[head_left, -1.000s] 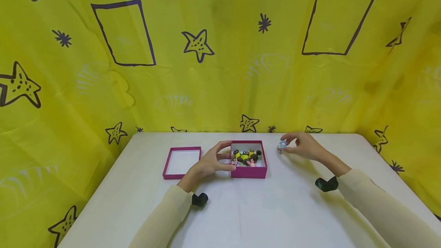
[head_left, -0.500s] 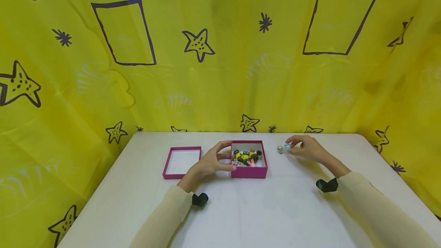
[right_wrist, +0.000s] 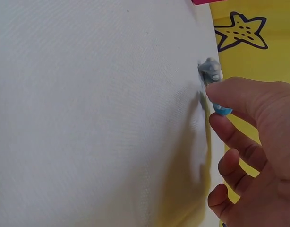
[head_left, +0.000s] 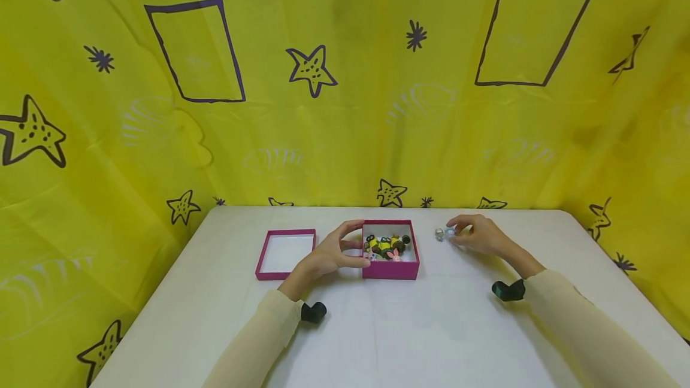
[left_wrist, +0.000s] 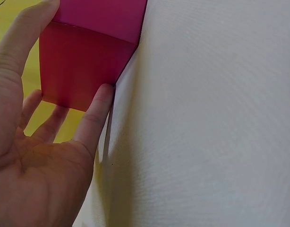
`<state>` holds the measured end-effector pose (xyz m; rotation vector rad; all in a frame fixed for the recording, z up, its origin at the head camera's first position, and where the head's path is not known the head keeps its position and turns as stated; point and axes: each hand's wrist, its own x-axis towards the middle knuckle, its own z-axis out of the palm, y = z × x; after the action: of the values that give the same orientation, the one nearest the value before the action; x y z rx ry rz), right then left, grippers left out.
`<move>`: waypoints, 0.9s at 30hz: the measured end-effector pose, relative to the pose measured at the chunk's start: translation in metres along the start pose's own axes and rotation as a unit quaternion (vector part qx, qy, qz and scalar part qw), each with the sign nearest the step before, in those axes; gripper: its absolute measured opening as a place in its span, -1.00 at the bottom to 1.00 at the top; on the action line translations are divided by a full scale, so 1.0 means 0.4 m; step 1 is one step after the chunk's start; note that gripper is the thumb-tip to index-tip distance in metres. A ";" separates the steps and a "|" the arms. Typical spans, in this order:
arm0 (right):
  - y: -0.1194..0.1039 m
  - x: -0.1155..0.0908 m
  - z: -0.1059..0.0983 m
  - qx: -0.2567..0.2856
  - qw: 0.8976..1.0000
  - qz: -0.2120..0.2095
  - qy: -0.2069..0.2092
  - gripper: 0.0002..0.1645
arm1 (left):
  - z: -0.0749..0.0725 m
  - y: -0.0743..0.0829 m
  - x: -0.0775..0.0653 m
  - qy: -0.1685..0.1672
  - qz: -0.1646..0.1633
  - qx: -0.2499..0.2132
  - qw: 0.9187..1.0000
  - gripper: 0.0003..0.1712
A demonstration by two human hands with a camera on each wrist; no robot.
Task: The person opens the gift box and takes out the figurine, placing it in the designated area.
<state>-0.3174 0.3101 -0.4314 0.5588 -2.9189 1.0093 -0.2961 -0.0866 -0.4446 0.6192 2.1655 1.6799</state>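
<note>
My left hand (head_left: pixel 326 256) grips the left side of a magenta box (head_left: pixel 390 270), thumb at the near corner and fingers toward the far side; the left wrist view shows the box's red side wall (left_wrist: pixel 79 68) between them. Inside the box lie several small figurines, some yellow with goggles (head_left: pixel 385 244) and a pink rabbit (head_left: pixel 395 255). To the right, my right hand (head_left: pixel 478 235) pinches a small blue figurine (head_left: pixel 450 232) by thumb and index finger, low over the table. A silver-grey figurine (head_left: pixel 439 234) stands just left of it, also visible in the right wrist view (right_wrist: pixel 211 69).
A magenta box lid (head_left: pixel 286 275) lies inner side up, left of my left hand. The white table (head_left: pixel 399 328) ends at a yellow curtain (head_left: pixel 345 136) printed with stars, which hangs behind and along both sides.
My right hand has moved the blue figurine from right by the silver-grey one, a little rightward and down to table level beside it. The left hand and box have stayed in place.
</note>
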 end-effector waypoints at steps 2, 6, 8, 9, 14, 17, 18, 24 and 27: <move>0.002 0.002 0.002 -0.002 1.000 0.000 -0.005 -0.62 | 0.000 0.001 0.000 0.001 0.000 0.001 1.000 0.02; 0.004 0.005 0.006 -0.009 1.000 0.008 -0.014 -0.63 | 0.001 0.002 -0.001 0.001 0.000 -0.001 1.000 0.03; 0.004 0.006 0.007 -0.010 1.000 0.015 -0.017 -0.63 | 0.002 0.003 -0.001 0.001 -0.001 -0.003 1.000 0.03; 0.003 0.006 0.007 -0.011 1.000 0.018 -0.018 -0.63 | 0.002 0.003 -0.001 0.001 -0.003 -0.004 1.000 0.03; 0.002 0.007 0.007 -0.010 0.999 0.025 -0.022 -0.62 | 0.002 0.004 -0.002 0.000 -0.004 -0.004 1.000 0.03; 0.001 0.007 0.008 -0.007 0.999 0.028 -0.024 -0.62 | 0.002 0.004 -0.002 0.000 -0.003 -0.006 1.000 0.04; 0.001 0.007 0.008 -0.006 0.999 0.028 -0.025 -0.62 | 0.002 0.004 -0.002 0.000 -0.004 -0.006 1.000 0.03; 0.002 0.007 0.008 -0.005 0.999 0.026 -0.025 -0.62 | 0.002 0.007 -0.004 0.000 -0.007 -0.006 1.000 0.04; 0.002 0.007 0.008 -0.005 0.999 0.024 -0.026 -0.62 | 0.001 0.008 -0.004 0.000 -0.006 -0.006 1.000 0.05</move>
<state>-0.3199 0.3077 -0.4340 0.5234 -2.9942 1.0007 -0.2940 -0.0864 -0.4418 0.6026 2.1535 1.6854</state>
